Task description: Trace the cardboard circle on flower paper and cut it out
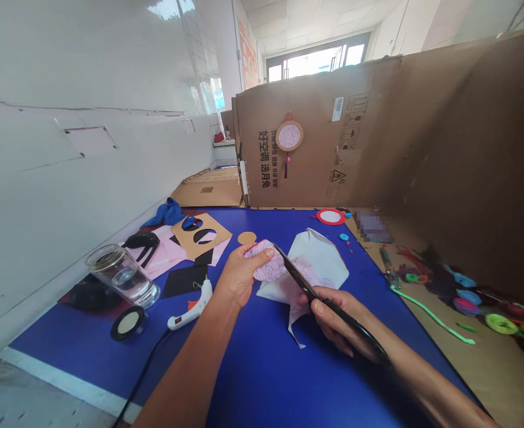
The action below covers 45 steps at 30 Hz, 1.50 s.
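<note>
A round piece of pink patterned fabric (268, 268) is pinched between the thumb and fingers of my left hand (243, 270). Black-handled scissors (304, 286) are in my right hand (335, 318), their blades at the right edge of the round piece. A thin strip of cut fabric (296, 324) hangs just left of my right hand. Behind the hands, a larger white and pink fabric (319, 252) lies on the blue table (253, 380). A small tan disc (246, 238) rests beyond my left hand.
On the left are a glass jar (126, 276), its lid (128, 323), a white glue gun (193, 309) with a cord, and cardboard with cut holes (204, 233). A red-rimmed disc (331, 216) lies at the back. Coloured yarn (501, 324) is at the right. Cardboard walls (315, 160) stand behind.
</note>
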Each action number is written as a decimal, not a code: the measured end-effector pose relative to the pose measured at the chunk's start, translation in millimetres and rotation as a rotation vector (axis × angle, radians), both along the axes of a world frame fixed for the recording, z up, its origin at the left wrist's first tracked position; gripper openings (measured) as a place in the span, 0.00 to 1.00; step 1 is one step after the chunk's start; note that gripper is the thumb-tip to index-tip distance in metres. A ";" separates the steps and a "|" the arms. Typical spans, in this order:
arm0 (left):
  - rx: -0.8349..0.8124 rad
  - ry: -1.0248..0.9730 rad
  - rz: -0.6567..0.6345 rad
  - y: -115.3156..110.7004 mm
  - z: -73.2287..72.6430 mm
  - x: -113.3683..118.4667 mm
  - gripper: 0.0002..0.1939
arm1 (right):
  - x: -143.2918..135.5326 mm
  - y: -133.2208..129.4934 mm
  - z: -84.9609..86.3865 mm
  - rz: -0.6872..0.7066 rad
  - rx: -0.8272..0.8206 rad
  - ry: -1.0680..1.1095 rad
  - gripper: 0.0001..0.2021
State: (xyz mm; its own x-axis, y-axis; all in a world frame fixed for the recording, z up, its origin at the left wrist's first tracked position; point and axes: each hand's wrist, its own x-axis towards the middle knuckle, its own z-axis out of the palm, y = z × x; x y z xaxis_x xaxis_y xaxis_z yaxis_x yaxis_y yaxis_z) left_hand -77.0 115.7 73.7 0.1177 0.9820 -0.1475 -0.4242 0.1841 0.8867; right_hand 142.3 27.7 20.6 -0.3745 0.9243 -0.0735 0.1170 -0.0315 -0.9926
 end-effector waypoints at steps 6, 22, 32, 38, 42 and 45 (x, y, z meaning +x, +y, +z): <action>-0.263 -0.256 -0.131 -3.5 0.3 7.2 0.15 | 2.1 1.2 -3.4 -0.035 0.002 0.031 0.34; -0.098 -0.428 0.155 -10.2 -28.8 42.6 0.23 | -18.7 0.8 -13.2 -0.179 -0.071 0.071 0.36; 0.030 -0.415 0.246 -7.6 -23.2 35.3 0.21 | -29.4 -3.9 -11.5 -0.131 0.000 0.091 0.32; 0.046 -0.438 0.174 -11.5 -19.2 36.0 0.21 | -23.4 -1.6 -15.9 -0.089 0.027 0.128 0.35; 0.009 -0.427 0.167 -15.2 -16.6 37.6 0.20 | -19.9 -1.6 -16.5 -0.066 0.022 0.160 0.34; 0.007 -0.415 0.150 -17.3 -16.1 38.7 0.21 | -18.1 -2.7 -14.1 -0.064 0.032 0.159 0.34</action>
State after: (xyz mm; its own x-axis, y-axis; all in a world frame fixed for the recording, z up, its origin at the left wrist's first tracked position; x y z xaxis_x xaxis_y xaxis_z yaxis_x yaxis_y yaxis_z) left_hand -38.3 98.4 57.7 0.0220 0.9935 -0.1113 -0.7662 0.0883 0.6365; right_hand 124.2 25.0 6.5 -0.3189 0.9477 0.0123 -0.0428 -0.0014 -0.9991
